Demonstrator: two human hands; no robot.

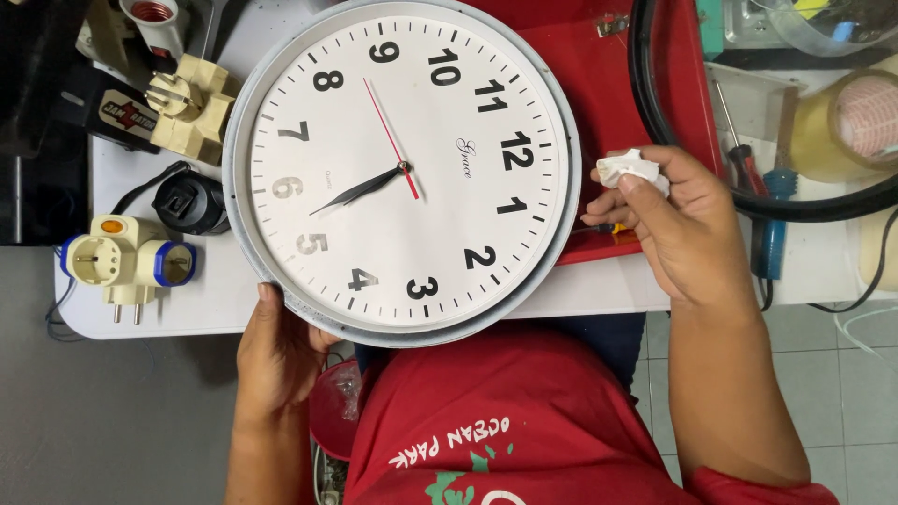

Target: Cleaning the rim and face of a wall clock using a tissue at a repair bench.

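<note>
The left hand (281, 355) grips the near rim of the round white clock (402, 168), steadying it flat on the table (215, 299); the right hand (678, 229), just right of it, pinches a crumpled white tissue (629, 170).

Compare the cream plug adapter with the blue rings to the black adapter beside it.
The cream plug adapter is pale with blue-ringed sockets and an orange button; the black adapter is dark all over. The cream one is larger and branches into several outlets, while the black one is a compact round body. The cream one shows two bare metal pins; the black one has a dark cord at it. Both lie on the white table, left of the clock.
</note>
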